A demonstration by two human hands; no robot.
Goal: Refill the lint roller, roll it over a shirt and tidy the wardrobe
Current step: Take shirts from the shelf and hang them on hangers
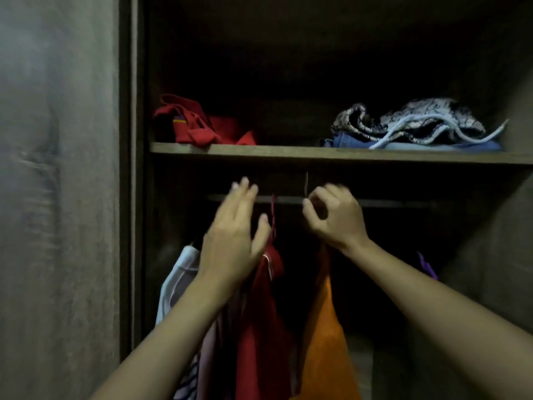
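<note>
Both my arms reach into a dark wardrobe, up to its hanging rail (389, 202). My left hand (233, 238) is raised with straight fingers beside the hook of a red hanger (272, 212), which carries a red garment (264, 321). My right hand (334, 216) has its fingers curled at the rail, just above an orange garment (326, 336). What it grips is hidden by the fingers; a thin metal hook (307, 183) stands up beside its fingertips. No lint roller is in view.
A white garment (176, 284) and striped clothes hang at the left, and a purple piece (427, 265) at the right. The shelf (317, 155) above holds a crumpled red cloth (199, 125) and a patterned pile on blue fabric (415, 125). The wardrobe door (57, 197) stands at the left.
</note>
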